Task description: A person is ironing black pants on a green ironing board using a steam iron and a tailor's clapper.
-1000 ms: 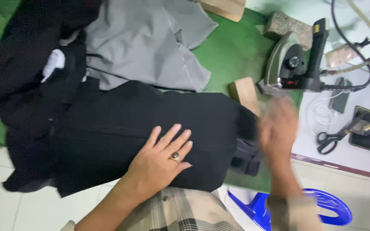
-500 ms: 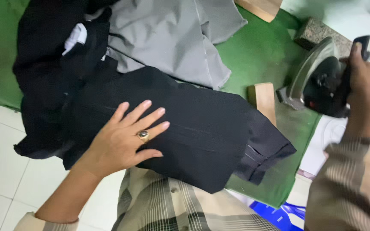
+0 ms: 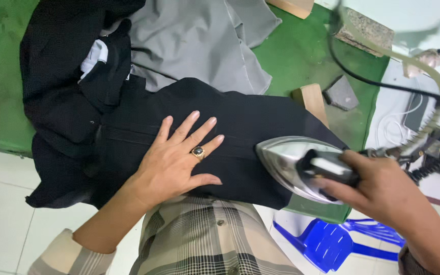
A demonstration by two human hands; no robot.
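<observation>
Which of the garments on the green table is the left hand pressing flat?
The black garment under the left hand, not the grey one lying behind it.

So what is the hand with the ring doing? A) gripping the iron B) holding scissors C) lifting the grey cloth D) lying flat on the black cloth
D: the left hand, with the ring on one finger, lies spread flat on the black garment, while the right hand grips the iron by its handle.
</observation>
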